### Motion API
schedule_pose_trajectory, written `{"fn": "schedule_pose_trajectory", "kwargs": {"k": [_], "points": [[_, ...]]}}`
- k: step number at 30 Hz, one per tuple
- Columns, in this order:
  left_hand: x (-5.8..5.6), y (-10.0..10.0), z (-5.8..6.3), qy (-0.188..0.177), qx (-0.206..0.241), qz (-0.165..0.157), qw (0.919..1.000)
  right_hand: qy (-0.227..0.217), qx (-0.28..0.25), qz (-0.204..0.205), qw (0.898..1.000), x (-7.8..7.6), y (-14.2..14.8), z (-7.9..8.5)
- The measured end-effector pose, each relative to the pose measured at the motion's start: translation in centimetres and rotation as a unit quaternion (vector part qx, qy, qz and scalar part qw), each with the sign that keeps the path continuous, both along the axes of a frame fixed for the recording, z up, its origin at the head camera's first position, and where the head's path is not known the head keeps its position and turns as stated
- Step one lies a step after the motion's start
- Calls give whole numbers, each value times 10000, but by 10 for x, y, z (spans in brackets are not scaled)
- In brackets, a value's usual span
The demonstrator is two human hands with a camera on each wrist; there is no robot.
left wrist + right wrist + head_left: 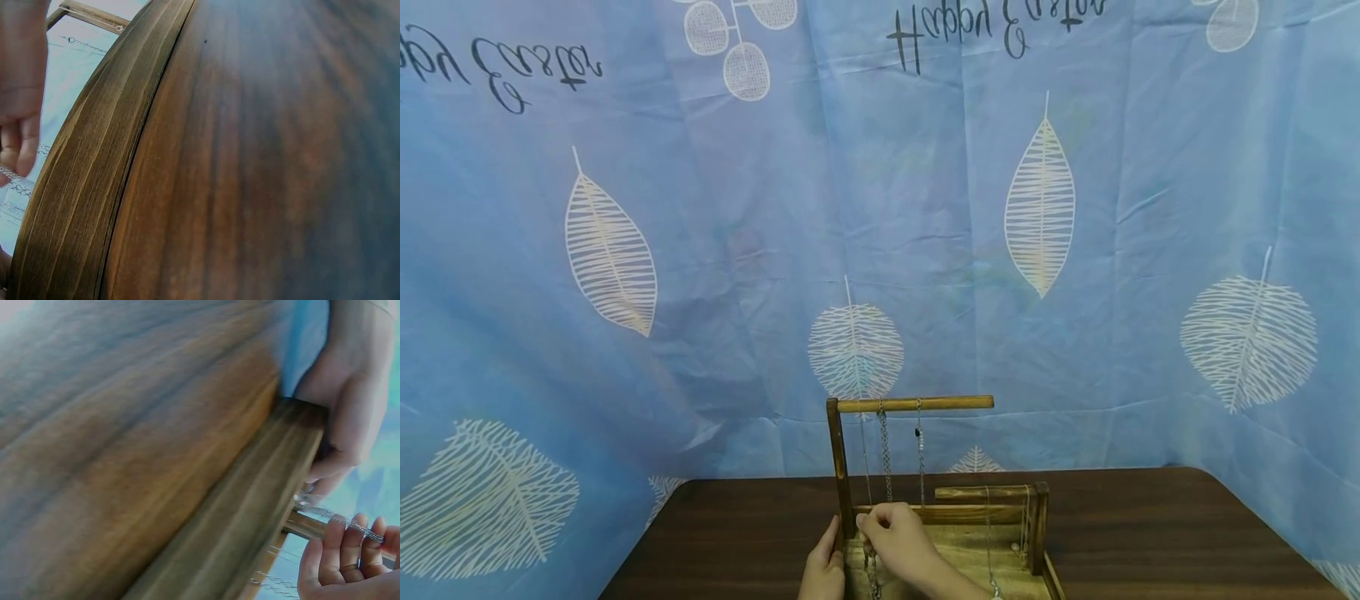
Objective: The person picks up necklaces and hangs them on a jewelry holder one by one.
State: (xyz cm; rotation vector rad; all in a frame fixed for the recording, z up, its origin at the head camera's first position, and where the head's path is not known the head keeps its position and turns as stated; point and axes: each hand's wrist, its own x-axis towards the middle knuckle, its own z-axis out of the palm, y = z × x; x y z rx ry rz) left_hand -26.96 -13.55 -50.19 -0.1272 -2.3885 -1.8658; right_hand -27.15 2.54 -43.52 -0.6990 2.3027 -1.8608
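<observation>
A wooden jewelry stand (916, 403) with upright posts, crossbars and a tray base stands on the dark table, with several necklaces hanging from it. My right hand (898, 537) pinches a thin chain (872, 575) between thumb and forefinger, inside the left post. In the right wrist view, a silvery chain (373, 536) runs across the fingers of my right hand (350, 556). My left hand (823, 571) holds the stand at the base of its left post (837, 467). The left wrist view mostly shows the wooden side edge (94, 137) and the tabletop.
Two chains, a silver necklace (885, 454) and a beaded necklace (921, 442), hang from the tall crossbar. At the right, a lower bar (973, 492) carries a pendant necklace (989, 533). Blue leaf-patterned cloth (925, 250) rises behind the dark table (1135, 525).
</observation>
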Motion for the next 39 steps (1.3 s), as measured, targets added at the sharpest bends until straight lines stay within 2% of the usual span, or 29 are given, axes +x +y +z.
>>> {"fn": "schedule_pose_trajectory", "kwargs": {"k": [5, 16, 23, 30, 39], "points": [[-1, 1, 1, 82, -103, 75, 9999, -129, -368, -23, 9992, -1, -3, 17], [-2, 1, 5, -5, 65, -84, 9999, -219, -322, -146, 9991, 0, 1, 52], [-2, 0, 3, -192, 130, -134, 9996, -335, -430, -16, 9985, -1, 4, 70], [-2, 1, 2, -97, 68, -59, 9999, -36, -321, 192, 9993, -4, 10, 90], [-2, 0, 0, -203, -12, -47, 9998, 564, 31, 105, 9984, -9, 21, 113]]}}
